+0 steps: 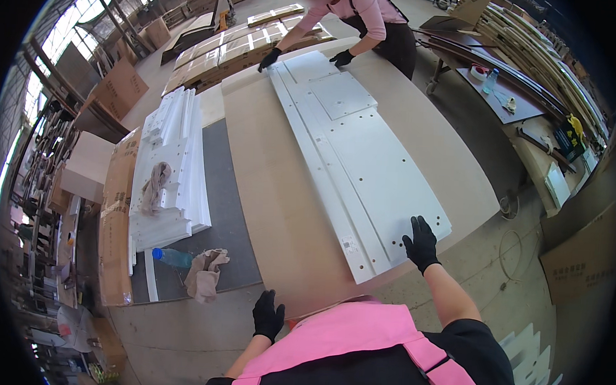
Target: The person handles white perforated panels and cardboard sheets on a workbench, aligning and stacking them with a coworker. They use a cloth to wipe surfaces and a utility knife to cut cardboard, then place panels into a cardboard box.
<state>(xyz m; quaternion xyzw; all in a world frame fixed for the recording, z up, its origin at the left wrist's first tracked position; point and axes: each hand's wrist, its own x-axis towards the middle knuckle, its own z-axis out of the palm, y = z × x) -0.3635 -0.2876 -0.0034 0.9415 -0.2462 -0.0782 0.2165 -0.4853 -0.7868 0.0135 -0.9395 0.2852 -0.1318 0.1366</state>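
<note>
Long white panels [385,176] with drilled holes lie side by side on a flat cardboard sheet [272,204]. On their far part rests a smaller white panel [344,97]. My right hand [421,244], in a black glove, lies on the near right corner of the white panels with its fingers spread. At the near edge of the cardboard, my left hand [269,317], gloved too, has its fingers apart and holds nothing. Across from me, a co-worker in a pink top [370,11] touches the panels' far end with both black-gloved hands [342,58].
To the left, a stack of white panels [178,151] bears a rag [156,184]. Close by lie a blue-capped bottle [172,257] and another rag [206,274] on a grey board [225,202]. Flat cartons [224,56] stand behind; a side table [504,98] holds tape and a bottle.
</note>
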